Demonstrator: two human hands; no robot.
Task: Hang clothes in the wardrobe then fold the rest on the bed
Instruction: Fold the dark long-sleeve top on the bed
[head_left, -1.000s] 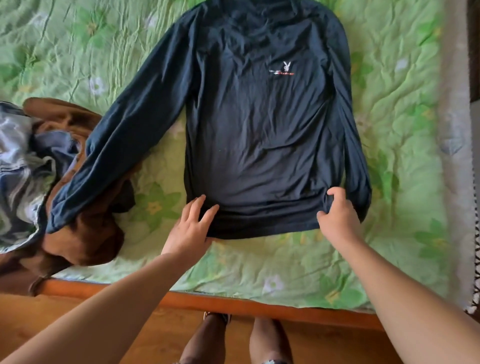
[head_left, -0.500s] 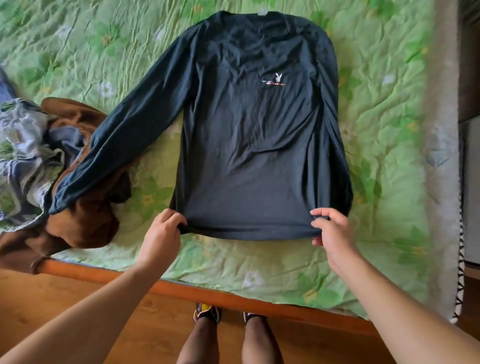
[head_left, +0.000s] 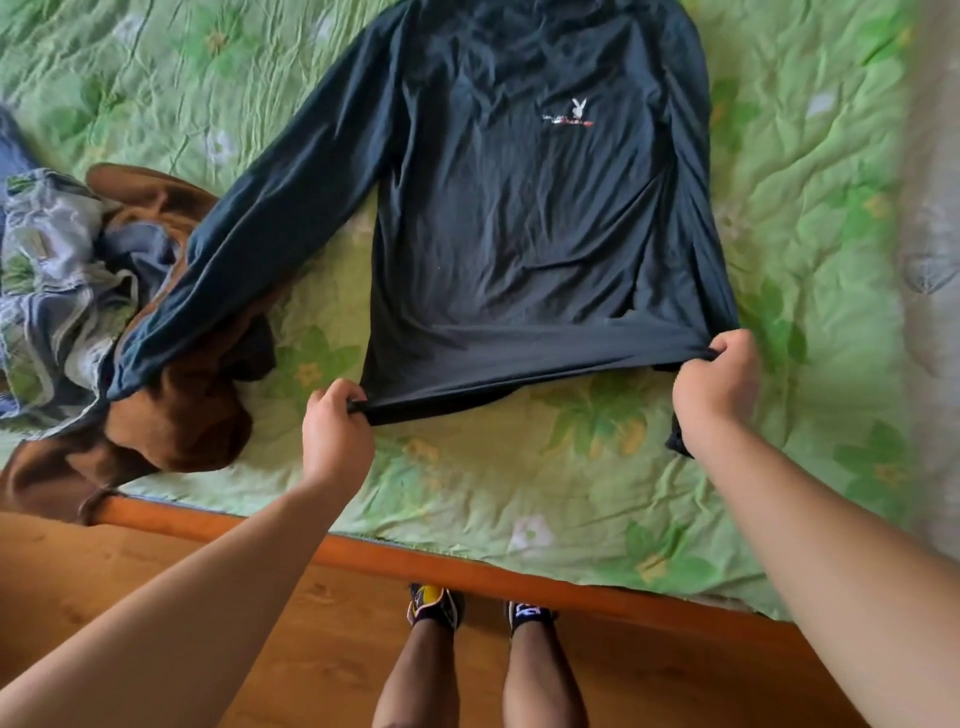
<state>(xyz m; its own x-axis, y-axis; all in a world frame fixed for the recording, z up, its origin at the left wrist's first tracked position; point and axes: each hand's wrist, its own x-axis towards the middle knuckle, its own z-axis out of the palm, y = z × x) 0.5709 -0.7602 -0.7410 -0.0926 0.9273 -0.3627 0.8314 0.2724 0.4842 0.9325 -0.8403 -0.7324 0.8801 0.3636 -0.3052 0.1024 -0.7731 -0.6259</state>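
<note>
A dark navy long-sleeved shirt (head_left: 524, 223) with a small rabbit logo lies face up on the bed's green floral cover (head_left: 810, 218). My left hand (head_left: 335, 431) grips the hem's left corner and my right hand (head_left: 714, 379) grips the hem's right corner. The hem is stretched taut between them and lifted a little off the cover. The shirt's left sleeve runs down-left onto a pile of clothes. The right sleeve lies along the body, with its cuff hanging below my right hand.
A brown garment (head_left: 176, 415) and a blue-grey patterned cloth (head_left: 52, 291) are heaped at the bed's left edge. The orange wooden bed frame (head_left: 467, 566) runs along the near side. My feet (head_left: 431, 605) stand on the wooden floor.
My hands went from resting on the hem to gripping its two corners. They have pulled the hem taut and raised it slightly.
</note>
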